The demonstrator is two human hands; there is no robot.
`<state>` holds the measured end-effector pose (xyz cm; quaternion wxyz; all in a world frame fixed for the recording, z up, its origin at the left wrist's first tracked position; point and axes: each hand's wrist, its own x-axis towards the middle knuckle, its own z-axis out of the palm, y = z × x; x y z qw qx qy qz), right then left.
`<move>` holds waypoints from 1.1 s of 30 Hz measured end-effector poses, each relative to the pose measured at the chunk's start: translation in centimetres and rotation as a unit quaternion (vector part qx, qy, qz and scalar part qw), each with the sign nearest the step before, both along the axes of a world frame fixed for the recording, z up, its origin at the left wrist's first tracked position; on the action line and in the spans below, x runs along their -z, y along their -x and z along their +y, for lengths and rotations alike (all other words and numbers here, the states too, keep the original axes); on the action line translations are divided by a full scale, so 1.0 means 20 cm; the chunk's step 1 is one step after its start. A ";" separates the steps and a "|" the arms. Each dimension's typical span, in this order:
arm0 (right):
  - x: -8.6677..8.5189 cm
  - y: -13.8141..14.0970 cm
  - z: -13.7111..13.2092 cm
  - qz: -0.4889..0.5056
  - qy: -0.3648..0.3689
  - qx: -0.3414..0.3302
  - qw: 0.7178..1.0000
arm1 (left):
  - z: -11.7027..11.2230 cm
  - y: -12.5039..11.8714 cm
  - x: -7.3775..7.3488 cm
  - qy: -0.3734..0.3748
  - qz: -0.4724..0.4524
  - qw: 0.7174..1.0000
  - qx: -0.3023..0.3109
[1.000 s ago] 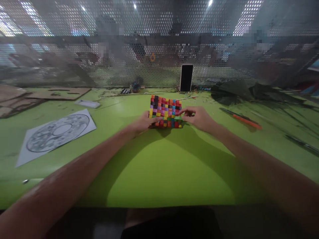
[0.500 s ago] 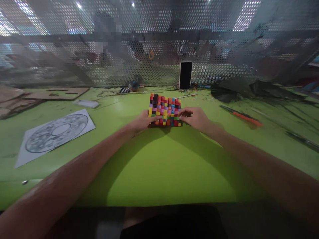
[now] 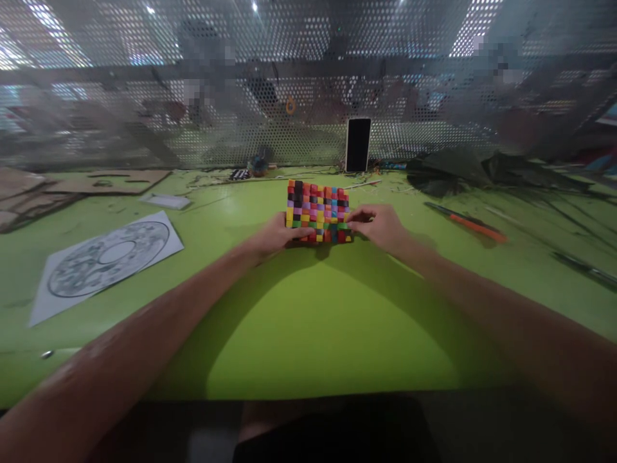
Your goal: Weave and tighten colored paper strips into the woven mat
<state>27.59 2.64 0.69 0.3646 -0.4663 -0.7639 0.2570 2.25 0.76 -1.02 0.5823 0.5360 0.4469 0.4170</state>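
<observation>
One woven piece (image 3: 324,204) of many-coloured squares, held between your left hand (image 3: 274,235) and your right hand (image 3: 383,226), middle of view, over the far half of the green tabletop (image 3: 308,334). Its patterned face is turned toward you, tilted up; can't tell whether the bottom edge touches down. Your left hand grips the lower left corner, thumb lying across the front, other fingers hidden behind. Your right hand has thumb and forefinger pinched at the right edge, low down by a green row; the rest of its fingers are curled in. Both your forearms reach in from the bottom corners.

Left of you: white sheet (image 3: 53,305) with a ring-shaped drawing, small white tray (image 3: 166,201) beyond it, cardboard (image 3: 110,183) at the far left. Straight ahead, behind the woven piece, a dark-screened phone (image 3: 358,145) stands upright near a perforated metal screen (image 3: 308,145). Thin stick (image 3: 364,184) lies just past the woven piece. Right of you: orange-handled knife (image 3: 477,228), dark leaves (image 3: 443,173) behind it, and a dark pen-like thing (image 3: 585,270), blurred, near the right edge.
</observation>
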 end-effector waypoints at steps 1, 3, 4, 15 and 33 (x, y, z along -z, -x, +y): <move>0.00 0.00 0.00 -0.003 -0.004 0.003 1.000 | 0.00 0.00 -0.01 0.003 0.004 1.000 -0.003; 0.00 0.00 -0.01 -0.009 -0.019 0.013 1.000 | -0.01 -0.01 -0.02 0.012 0.009 1.000 -0.009; 0.00 0.01 -0.02 -0.011 -0.023 0.016 1.000 | -0.01 -0.01 -0.03 0.015 0.008 1.000 -0.013; 0.01 0.01 -0.01 -0.030 0.020 -0.010 0.999 | -0.01 0.00 -0.02 0.022 -0.015 1.000 -0.017; 0.02 -0.02 0.05 0.204 -0.006 0.117 0.972 | -0.02 -0.01 -0.05 0.055 0.017 0.997 -0.051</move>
